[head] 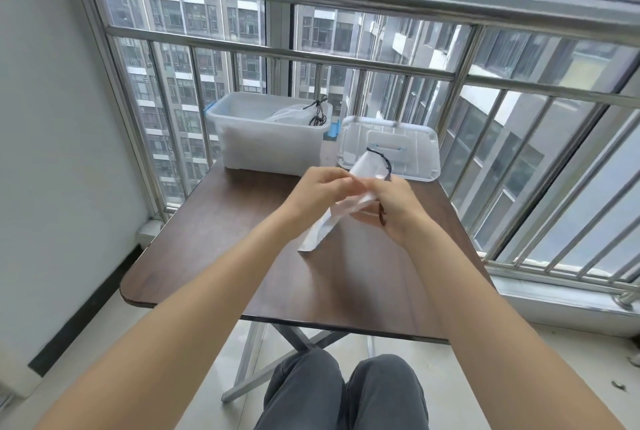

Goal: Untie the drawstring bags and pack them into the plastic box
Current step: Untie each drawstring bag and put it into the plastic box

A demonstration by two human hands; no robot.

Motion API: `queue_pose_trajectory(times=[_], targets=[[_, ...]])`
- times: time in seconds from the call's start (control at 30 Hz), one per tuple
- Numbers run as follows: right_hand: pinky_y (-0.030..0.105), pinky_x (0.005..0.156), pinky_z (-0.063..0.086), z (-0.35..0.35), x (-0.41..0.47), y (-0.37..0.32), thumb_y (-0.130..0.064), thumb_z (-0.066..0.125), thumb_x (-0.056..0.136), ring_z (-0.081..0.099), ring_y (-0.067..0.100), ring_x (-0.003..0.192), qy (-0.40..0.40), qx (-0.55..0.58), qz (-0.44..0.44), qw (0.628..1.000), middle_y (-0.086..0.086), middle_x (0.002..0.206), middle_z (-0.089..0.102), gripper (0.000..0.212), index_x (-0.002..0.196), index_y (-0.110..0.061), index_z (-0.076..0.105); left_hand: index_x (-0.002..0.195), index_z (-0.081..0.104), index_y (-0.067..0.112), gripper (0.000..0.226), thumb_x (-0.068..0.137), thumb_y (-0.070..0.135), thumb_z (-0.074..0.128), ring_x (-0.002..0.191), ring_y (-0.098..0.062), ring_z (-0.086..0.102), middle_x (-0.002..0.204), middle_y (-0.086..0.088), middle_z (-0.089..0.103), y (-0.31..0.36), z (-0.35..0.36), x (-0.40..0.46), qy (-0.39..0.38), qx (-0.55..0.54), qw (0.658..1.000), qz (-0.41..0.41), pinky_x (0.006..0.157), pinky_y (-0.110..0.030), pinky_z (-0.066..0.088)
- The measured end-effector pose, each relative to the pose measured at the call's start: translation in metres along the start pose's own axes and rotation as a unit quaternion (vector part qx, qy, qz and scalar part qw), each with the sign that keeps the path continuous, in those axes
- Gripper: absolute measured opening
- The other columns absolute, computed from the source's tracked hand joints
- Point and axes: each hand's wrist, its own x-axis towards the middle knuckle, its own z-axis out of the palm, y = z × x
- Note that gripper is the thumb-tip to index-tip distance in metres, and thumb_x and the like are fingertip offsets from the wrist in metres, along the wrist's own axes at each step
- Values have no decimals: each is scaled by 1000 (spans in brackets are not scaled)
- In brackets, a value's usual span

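A white translucent drawstring bag (323, 228) hangs above the middle of the brown table (221, 246), held between both hands. My left hand (318, 192) pinches the bag's gathered top. My right hand (391, 208) grips the bag just beside it, with the black drawstring (381, 159) looping up behind its fingers. The bag's lower corner touches the table. The clear plastic box (239, 142) stands open at the table's far side and holds at least one more white bag (291, 114) with black cord.
The box's clear lid (420, 149) lies flat to the right of the box. A steel railing (346, 62) and window run behind and right of the table. My knees (343, 391) are under the near edge.
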Motion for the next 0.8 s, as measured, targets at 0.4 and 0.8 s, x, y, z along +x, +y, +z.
queue_pose_trajectory(times=[0.4,0.8], targets=[[16,30,40,-3,-12,-21,-8,37,98,55,14,31,-22,398,67,915,10,44,58,22,81,-1,50,145,19,14,68,94,52,41,106,-37,57,126,-27,48,-37,-7,12,90,-291,849,-432,85,-43,50],[20,39,51,-12,4,-34,-13,46,97,62,15,46,-23,374,40,926,12,79,63,17,87,-2,55,97,54,2,19,92,18,44,66,-21,62,89,-9,57,3,-41,32,38,-335,903,-267,59,-29,51]])
